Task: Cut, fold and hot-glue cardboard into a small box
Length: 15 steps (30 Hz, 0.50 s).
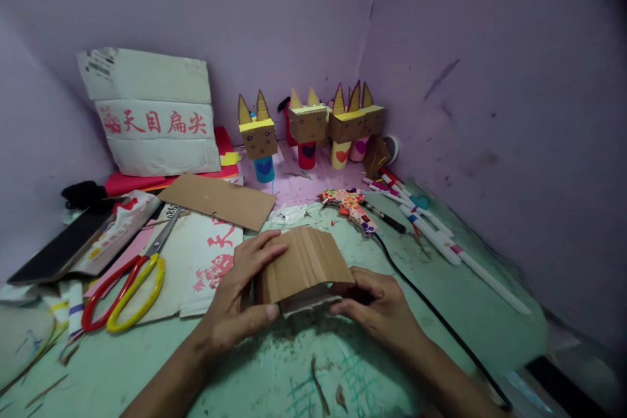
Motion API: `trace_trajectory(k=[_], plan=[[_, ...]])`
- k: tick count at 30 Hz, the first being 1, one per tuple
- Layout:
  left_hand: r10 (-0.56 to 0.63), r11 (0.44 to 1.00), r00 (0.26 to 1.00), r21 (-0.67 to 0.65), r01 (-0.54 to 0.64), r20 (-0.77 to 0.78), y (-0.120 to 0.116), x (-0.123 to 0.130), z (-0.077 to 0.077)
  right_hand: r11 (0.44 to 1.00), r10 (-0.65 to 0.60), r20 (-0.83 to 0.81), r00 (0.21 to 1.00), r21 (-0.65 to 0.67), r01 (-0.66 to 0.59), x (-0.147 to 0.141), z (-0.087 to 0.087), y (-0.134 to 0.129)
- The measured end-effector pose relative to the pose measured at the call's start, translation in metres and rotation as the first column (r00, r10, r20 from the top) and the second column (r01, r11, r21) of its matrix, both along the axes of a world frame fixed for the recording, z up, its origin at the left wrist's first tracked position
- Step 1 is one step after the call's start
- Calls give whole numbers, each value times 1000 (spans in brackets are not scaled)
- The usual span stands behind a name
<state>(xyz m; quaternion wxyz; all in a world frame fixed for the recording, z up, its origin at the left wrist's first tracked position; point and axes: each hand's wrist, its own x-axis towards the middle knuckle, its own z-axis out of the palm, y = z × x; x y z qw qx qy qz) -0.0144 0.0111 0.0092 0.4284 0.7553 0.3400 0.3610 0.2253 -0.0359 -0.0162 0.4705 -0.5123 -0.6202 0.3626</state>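
Observation:
A folded piece of brown cardboard [306, 261], bent along creases into an open box-like shape, is held between my hands just above the green table. My left hand [245, 290] grips its left side, fingers over the top and thumb at the lower near corner. At the right end, my right hand [375, 297] pinches the edge between thumb and fingers. Beyond it lies a floral glue gun [349, 202] with a black cord. A flat cardboard sheet [220, 199] rests farther left.
Scissors [127, 287] with red and yellow handles lie at left on printed cardboard. Several cardboard animal figures [259, 137] with pointed ears stand at the back. White markers [431, 235] lie at right. A white cardboard panel [154, 114] leans on the wall.

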Motion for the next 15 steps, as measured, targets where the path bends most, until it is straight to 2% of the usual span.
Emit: trace_trajectory(k=[4,7,11,15], plan=[[18,989,993,-146,-1,115,0,3,-4,976,-44,-212,976,-219,-3,-7,2,1],[28,983,989,-182,-1,144,-1,6,-6,936,-91,-373,924,-349,-49,-14,7,4],[23,988,993,-151,-6,115,1,7,-8,891,-156,-495,855,-444,-94,-22,11,11],[11,998,999,-59,-9,38,2,4,-8,879,-186,-491,851,-471,-79,-24,10,16]])
